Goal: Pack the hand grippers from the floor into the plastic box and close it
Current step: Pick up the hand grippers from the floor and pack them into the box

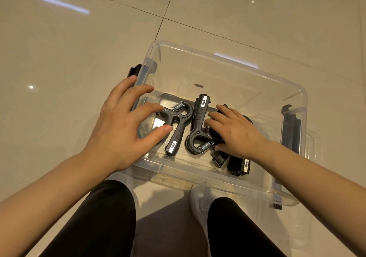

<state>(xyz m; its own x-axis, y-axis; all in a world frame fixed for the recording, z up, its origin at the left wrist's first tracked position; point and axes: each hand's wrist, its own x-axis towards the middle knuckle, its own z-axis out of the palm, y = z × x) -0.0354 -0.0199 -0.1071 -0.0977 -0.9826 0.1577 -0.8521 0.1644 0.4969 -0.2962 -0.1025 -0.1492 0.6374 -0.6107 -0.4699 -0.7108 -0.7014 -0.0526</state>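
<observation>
both my hands inside the clear plastic box (223, 58) on the glossy tiled floor (79, 49).
left hand (122, 126) fingers spread, empty; right hand (235, 132) presses flat on black, steel-sprung hand grippers (178, 126).

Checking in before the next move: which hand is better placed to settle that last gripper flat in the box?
Right, probably. The right hand already rests on the hand gripper at the plastic box's right side. The left hand hovers open above the leftmost gripper, holding nothing.
</observation>
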